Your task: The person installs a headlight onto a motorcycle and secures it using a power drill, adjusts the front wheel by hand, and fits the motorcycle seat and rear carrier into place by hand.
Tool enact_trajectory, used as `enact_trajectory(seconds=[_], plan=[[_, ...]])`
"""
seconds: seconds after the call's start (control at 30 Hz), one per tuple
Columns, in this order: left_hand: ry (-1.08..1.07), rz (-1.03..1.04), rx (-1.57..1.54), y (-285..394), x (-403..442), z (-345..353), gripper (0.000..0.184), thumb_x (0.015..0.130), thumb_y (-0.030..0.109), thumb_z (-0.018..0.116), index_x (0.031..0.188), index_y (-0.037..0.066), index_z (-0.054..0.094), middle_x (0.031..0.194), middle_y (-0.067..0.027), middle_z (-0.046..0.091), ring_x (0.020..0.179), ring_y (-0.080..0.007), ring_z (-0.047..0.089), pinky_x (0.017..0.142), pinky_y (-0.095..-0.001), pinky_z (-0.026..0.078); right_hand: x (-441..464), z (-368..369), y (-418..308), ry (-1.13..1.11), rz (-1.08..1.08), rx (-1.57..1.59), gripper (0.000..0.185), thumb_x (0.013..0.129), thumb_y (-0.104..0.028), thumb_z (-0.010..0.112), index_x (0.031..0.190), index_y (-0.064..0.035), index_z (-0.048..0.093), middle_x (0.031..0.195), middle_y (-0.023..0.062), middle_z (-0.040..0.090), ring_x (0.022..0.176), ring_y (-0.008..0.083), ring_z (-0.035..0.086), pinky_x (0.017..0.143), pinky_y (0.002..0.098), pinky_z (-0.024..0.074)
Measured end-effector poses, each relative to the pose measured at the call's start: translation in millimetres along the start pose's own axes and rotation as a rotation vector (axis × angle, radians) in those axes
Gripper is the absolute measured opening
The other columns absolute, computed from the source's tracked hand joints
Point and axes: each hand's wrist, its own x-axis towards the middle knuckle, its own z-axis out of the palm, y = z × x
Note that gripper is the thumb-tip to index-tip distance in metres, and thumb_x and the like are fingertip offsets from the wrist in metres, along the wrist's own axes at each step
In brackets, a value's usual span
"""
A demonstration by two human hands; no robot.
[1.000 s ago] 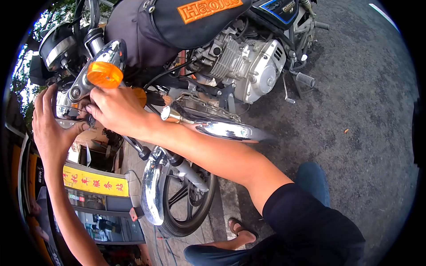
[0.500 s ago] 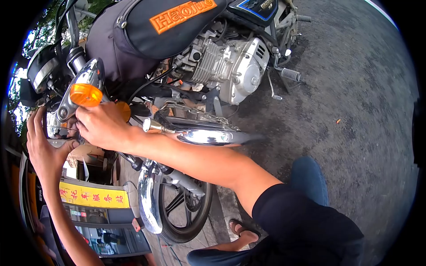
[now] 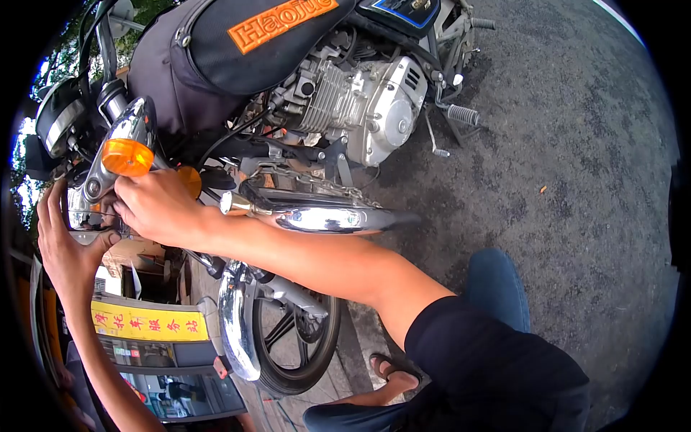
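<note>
My left hand (image 3: 68, 252) reaches up at the far left, its fingers and thumb curved round the chrome headlight (image 3: 80, 207) of a motorcycle. Close beside it, my right hand (image 3: 151, 203) is closed just below the orange turn signal (image 3: 127, 157), its fingertips against the side of the headlight. What those fingertips hold, if anything, is too small and hidden to make out. A round chrome gauge (image 3: 61, 122) sits above the headlight.
The motorcycle's black tank cover (image 3: 266, 54), engine (image 3: 360, 108), chrome crash bar (image 3: 324, 219) and front wheel (image 3: 295, 345) lie round my right arm. A yellow sign (image 3: 147, 322) hangs on a shopfront. Asphalt (image 3: 576, 180) spreads to the right.
The view has shifted, so the motorcycle and both hands appear further left and mostly lower. Both hands stay at the headlight, with little visible change in their hold.
</note>
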Motion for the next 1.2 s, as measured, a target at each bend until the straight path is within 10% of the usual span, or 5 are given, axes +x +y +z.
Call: enact_trajectory(seconds=[1.0,1.13,1.2], plan=[[0.005,0.039,0.004,-5.5,-0.6,3.6,0.109,0.051,0.074,0.069,0.138,0.014,0.043,0.133,-0.0112,0.051,0.118,-0.0331,0.055,0.094,-0.0459,0.047,-17.4,-9.8,-9.7,0.070,-0.145,0.067,0.015,0.081,-0.015,0.064,0.077,-0.0025,0.056,0.072,0.0132,0.058,0.066,0.0307,0.060,0.055,0.0421,0.0463],[0.024,0.050,0.009,-17.1,-2.2,14.0,0.113,0.048,0.078,0.067,0.140,0.017,0.042,0.134,-0.0120,0.051,0.119,-0.0334,0.055,0.095,-0.0467,0.048,-138.9,-85.8,-30.0,-0.411,-0.178,0.114,0.017,0.080,-0.016,0.068,0.082,-0.0035,0.058,0.074,0.0085,0.054,0.065,0.0228,0.059,0.054,0.0357,0.0485],[0.022,0.061,0.025,-30.8,-6.1,29.4,0.117,0.046,0.082,0.065,0.142,0.019,0.041,0.137,-0.0120,0.050,0.121,-0.0335,0.054,0.097,-0.0478,0.049,-254.1,-141.4,-26.3,-0.973,0.252,0.093,0.024,0.087,-0.025,0.063,0.099,-0.0044,0.060,0.087,0.0123,0.061,0.081,0.0289,0.065,0.066,0.0412,0.0528]])
